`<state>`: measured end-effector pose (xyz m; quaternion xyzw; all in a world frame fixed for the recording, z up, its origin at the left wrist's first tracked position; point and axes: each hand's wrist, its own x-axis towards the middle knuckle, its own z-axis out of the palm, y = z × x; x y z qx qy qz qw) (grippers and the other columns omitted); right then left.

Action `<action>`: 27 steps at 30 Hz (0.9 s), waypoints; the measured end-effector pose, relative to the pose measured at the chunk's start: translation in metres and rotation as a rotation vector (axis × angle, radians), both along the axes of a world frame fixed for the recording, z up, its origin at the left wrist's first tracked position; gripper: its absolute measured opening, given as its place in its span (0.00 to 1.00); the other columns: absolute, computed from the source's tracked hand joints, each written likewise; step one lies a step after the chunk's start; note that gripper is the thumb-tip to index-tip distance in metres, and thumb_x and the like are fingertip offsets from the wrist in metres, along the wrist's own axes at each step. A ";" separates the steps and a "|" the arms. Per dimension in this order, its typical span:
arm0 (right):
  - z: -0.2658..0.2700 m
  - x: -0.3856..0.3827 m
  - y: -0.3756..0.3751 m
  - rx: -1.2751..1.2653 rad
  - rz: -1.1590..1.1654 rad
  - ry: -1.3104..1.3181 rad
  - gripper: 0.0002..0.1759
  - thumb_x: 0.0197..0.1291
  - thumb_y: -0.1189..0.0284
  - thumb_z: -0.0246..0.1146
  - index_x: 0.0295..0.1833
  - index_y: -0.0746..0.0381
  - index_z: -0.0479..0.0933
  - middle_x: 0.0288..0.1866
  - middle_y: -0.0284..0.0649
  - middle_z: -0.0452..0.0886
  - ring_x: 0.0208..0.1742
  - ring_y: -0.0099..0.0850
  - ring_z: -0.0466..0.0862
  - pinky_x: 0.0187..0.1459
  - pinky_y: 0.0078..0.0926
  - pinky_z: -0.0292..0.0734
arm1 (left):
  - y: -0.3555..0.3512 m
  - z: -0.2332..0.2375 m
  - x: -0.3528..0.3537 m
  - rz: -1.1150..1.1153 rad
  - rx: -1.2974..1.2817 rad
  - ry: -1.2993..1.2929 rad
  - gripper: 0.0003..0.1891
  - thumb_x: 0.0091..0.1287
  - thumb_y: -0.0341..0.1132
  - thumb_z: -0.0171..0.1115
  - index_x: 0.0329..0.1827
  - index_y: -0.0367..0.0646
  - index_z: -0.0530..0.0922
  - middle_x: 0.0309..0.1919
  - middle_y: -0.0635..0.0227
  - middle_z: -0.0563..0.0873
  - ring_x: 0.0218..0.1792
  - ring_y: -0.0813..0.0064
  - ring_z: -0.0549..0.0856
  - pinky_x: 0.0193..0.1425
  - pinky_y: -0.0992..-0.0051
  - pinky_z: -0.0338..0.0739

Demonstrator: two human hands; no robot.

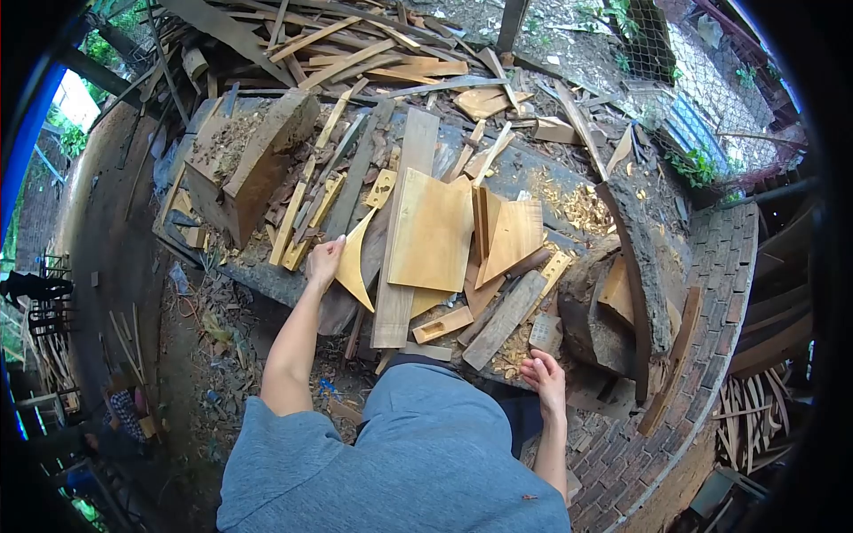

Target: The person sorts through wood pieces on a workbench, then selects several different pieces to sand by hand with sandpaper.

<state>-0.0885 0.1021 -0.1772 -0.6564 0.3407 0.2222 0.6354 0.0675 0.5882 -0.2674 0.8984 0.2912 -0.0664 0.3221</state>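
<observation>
My left hand (326, 262) is closed on the left edge of a thin, curved yellow wood piece (355, 259), whose pointed ends face up and down. Just right of that piece, a long grey-brown plank (393, 315) runs away from me, with a square light board (431, 231) lying over it. Farther right leans a wedge-shaped board (515, 233). My right hand (544, 373) hangs near the bench's front edge, fingers apart and curled a little, holding nothing. Close to it lie a small flat grey piece (546, 333) and wood shavings. A small slotted wood block (442, 325) sits between the hands.
A thick wood block (258, 164) stands at the bench's left. At the right are a hollow log (591, 320) and a tall curved slab (635, 266). Scrap wood (382, 62) is heaped behind. Brick paving (711, 293) curves along the right; a person (124, 413) is at the far lower left.
</observation>
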 end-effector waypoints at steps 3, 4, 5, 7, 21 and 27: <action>0.001 0.008 0.003 -0.014 0.019 -0.009 0.19 0.75 0.67 0.56 0.65 0.65 0.74 0.50 0.41 0.85 0.47 0.27 0.86 0.51 0.25 0.83 | 0.008 -0.016 0.007 -0.123 -0.001 0.022 0.26 0.70 0.61 0.55 0.50 0.49 0.87 0.40 0.54 0.89 0.45 0.52 0.86 0.51 0.57 0.78; 0.000 0.009 0.003 -0.019 0.021 -0.005 0.19 0.75 0.67 0.56 0.65 0.65 0.74 0.50 0.41 0.85 0.47 0.27 0.86 0.51 0.25 0.83 | 0.007 -0.023 0.009 -0.121 -0.006 0.026 0.26 0.70 0.61 0.55 0.50 0.49 0.87 0.40 0.54 0.89 0.45 0.52 0.86 0.51 0.57 0.78; -0.003 0.011 0.003 -0.045 0.056 -0.004 0.19 0.75 0.67 0.55 0.65 0.65 0.74 0.50 0.41 0.85 0.47 0.27 0.86 0.50 0.25 0.83 | 0.002 -0.021 0.012 -0.146 0.104 -0.053 0.23 0.70 0.58 0.57 0.53 0.52 0.86 0.44 0.56 0.87 0.48 0.53 0.84 0.53 0.57 0.77; -0.010 0.013 0.004 -0.073 0.093 0.002 0.19 0.75 0.68 0.55 0.65 0.65 0.74 0.50 0.41 0.84 0.46 0.27 0.86 0.50 0.25 0.83 | -0.005 -0.018 0.023 -0.196 0.175 -0.080 0.19 0.69 0.49 0.62 0.60 0.57 0.83 0.52 0.62 0.80 0.57 0.57 0.78 0.59 0.57 0.75; -0.009 -0.002 0.010 -0.628 0.651 -0.014 0.18 0.68 0.67 0.58 0.61 0.61 0.78 0.47 0.50 0.87 0.48 0.43 0.87 0.52 0.38 0.79 | -0.054 -0.039 0.120 -0.275 0.160 -0.233 0.22 0.68 0.43 0.64 0.64 0.47 0.78 0.55 0.56 0.78 0.58 0.54 0.76 0.63 0.58 0.72; -0.003 0.000 0.012 -0.617 0.624 0.014 0.18 0.68 0.68 0.58 0.60 0.60 0.78 0.49 0.51 0.86 0.51 0.48 0.86 0.54 0.42 0.79 | -0.088 -0.026 0.109 -0.296 0.070 -0.363 0.26 0.71 0.47 0.60 0.65 0.39 0.74 0.59 0.53 0.76 0.60 0.51 0.75 0.64 0.56 0.70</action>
